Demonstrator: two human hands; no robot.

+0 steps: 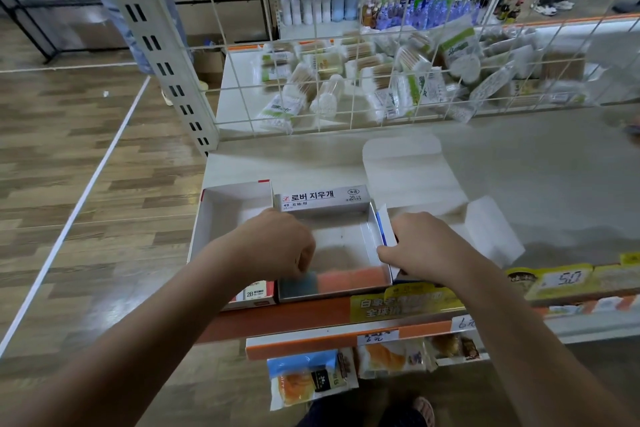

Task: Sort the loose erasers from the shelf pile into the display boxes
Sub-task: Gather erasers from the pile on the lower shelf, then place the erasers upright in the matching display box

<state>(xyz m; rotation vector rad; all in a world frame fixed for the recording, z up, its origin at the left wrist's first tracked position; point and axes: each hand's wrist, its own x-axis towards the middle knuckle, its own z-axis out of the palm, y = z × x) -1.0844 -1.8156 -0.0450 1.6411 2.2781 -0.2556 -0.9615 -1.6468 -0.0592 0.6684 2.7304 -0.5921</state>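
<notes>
White shelf board (519,163) in a shop aisle, wire grid (381,80) at its back, and packs of cotton swabs (363,87) heaped behind that grid. Front and centre on the shelf sits the middle display box (346,239), grey, its upright back flap printed with Korean lettering. Along the box's near wall lies a row of erasers: a blue eraser (299,282) at the left end, orange erasers (353,279) beside it to the right. Left hand (277,243) is down over the box's near left corner, fingers curled and fingertips right at the blue eraser, pinching it as far as the view lets me judge. Right hand (426,246) is at the box's right wall, fingers bent around the white and blue flap there, gripping the edge. Just left of the middle box stands a red-trimmed box (221,218), white inside, a 2B label on its front. Right of the middle box, a third box (450,204) lies with its white lid flaps spread wide. Below the shelf edge, orange price rail (294,319) and hanging snack packets (311,378).
</notes>
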